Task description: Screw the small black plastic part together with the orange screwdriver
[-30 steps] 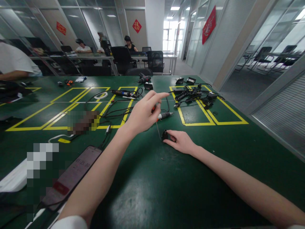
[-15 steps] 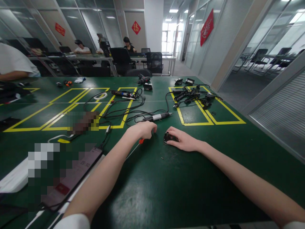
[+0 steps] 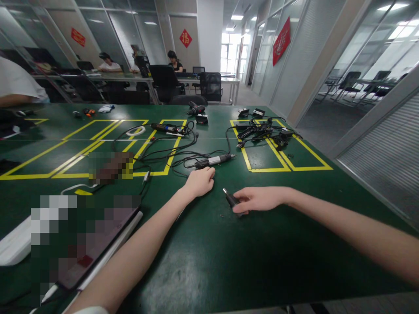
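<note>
In my right hand (image 3: pixel 253 200) is a black tapered part (image 3: pixel 231 199) with a silvery tip, held tilted just above the table, its lower end hidden by the fingers. My left hand (image 3: pixel 201 181) is closed in a loose fist close to the tabletop. A thin metal shaft (image 3: pixel 179 215) shows beneath its wrist; the handle is covered by the hand. Between and below the hands lies a tiny screw-like piece (image 3: pixel 221 216). Just beyond my left hand rests a grey and black electric screwdriver (image 3: pixel 214 161) with its cord.
Yellow tape frames (image 3: pixel 271 169) mark the green table (image 3: pixel 262 261). Tangled black cables and parts (image 3: pixel 258 131) lie at right, a drill (image 3: pixel 195 108) at the back, another corded tool (image 3: pixel 166 127) at left. A tablet-like device (image 3: pixel 108 248) is near left. A person's white sleeve (image 3: pixel 19 83) shows far left.
My right hand has tilted the black part, turning its silvery tip up and left, and come slightly nearer. My left hand now covers the red handle seen before. The view shifted slightly.
</note>
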`<state>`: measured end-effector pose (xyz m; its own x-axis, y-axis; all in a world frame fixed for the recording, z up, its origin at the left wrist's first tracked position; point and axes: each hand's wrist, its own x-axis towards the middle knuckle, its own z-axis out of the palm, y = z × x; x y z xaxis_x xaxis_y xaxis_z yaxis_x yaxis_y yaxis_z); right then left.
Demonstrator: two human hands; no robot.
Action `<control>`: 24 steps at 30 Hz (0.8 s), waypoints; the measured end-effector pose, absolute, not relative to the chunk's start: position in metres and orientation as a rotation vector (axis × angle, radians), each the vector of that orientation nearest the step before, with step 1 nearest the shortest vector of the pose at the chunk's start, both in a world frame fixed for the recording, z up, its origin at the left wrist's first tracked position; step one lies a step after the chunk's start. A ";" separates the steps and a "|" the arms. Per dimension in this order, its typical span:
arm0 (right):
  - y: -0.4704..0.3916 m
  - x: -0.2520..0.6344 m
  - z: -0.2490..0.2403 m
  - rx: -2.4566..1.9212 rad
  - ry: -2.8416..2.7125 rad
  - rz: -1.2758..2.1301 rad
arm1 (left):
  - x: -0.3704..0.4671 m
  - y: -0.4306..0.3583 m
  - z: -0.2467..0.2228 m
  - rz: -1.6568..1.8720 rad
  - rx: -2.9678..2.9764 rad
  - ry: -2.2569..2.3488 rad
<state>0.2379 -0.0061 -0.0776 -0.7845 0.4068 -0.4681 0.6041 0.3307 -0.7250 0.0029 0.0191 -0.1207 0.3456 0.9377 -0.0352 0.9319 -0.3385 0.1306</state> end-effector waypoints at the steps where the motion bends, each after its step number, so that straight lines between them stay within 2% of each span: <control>1: -0.001 0.236 -0.067 0.881 2.151 -1.502 | 0.002 0.017 -0.123 0.097 2.466 1.739; 3: 0.009 0.228 -0.053 0.882 1.818 -1.472 | 0.001 0.014 -0.125 0.143 2.461 1.749; 5: 0.018 0.219 -0.045 0.940 1.718 -1.436 | -0.001 0.013 -0.126 0.177 2.455 1.752; 9: 0.031 0.206 -0.035 1.114 1.799 -1.360 | -0.001 0.015 -0.127 0.222 2.442 1.754; 16: 0.038 0.206 -0.027 1.054 1.921 -1.188 | -0.001 0.016 -0.130 0.260 2.435 1.747; 21: 0.039 0.213 -0.035 1.133 1.680 -1.171 | -0.001 0.017 -0.130 0.273 2.433 1.743; 24: 0.039 0.219 -0.032 1.193 1.716 -1.168 | -0.002 0.017 -0.130 0.286 2.441 1.734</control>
<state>0.2191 0.0394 -0.0321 -0.3028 0.2870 -0.9088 0.9507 0.1573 -0.2671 -0.0017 0.0168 -0.1304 0.3202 0.9442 0.0769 0.9190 -0.3293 0.2170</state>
